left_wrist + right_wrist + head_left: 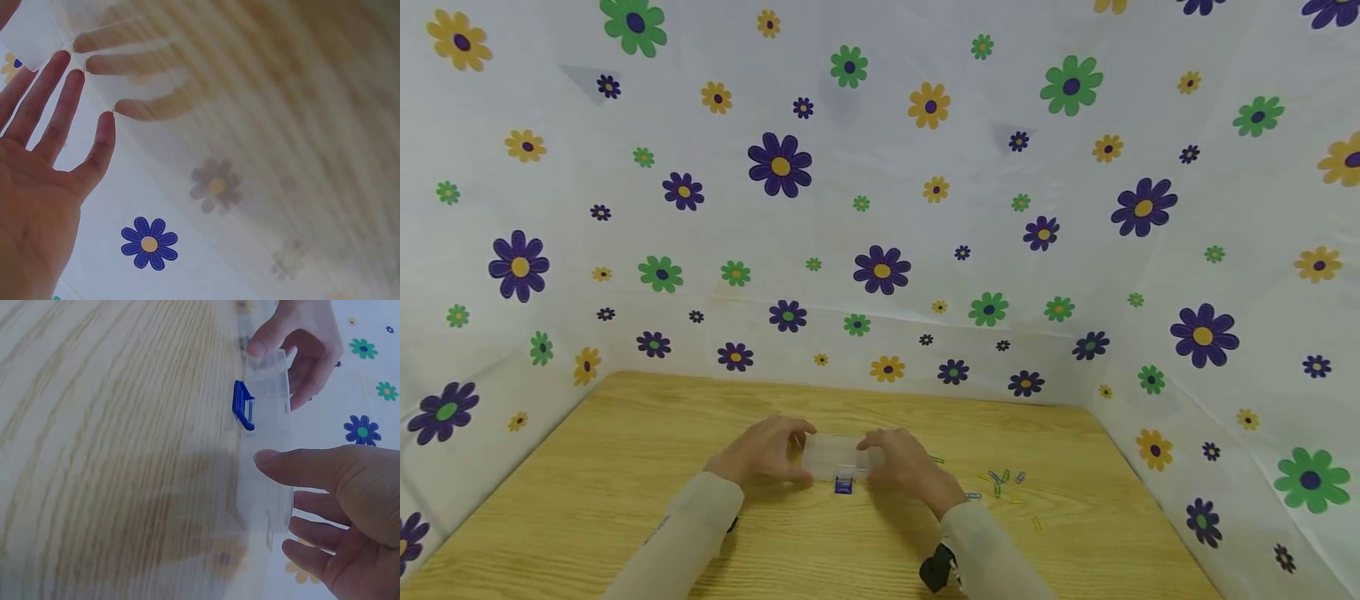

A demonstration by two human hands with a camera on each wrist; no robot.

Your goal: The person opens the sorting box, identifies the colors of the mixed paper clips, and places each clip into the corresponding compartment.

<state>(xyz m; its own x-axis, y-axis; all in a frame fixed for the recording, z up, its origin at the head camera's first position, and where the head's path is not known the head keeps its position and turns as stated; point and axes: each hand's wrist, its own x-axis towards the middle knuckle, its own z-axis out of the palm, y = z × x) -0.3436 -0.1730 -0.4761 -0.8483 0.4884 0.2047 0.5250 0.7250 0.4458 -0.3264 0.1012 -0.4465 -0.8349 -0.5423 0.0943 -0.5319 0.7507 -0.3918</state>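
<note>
A clear plastic box [826,454] with a blue latch [844,485] on its near side sits on the table in the head view. My left hand [766,450] holds the box's left end, thumb at the near side and fingers at the far side. My right hand [904,465] holds the right end likewise. In the right wrist view, the right thumb lies on the box [265,440] and the other fingers sit along its far edge; the latch [242,406] tilts outward. Fingertips of the left hand [40,194] meet the tabletop in the left wrist view.
Several coloured paper clips [1006,476] lie scattered right of the right hand on the wood-grain table [805,550]. A white flower-print cloth [835,233] stands as a wall behind the table and along both sides.
</note>
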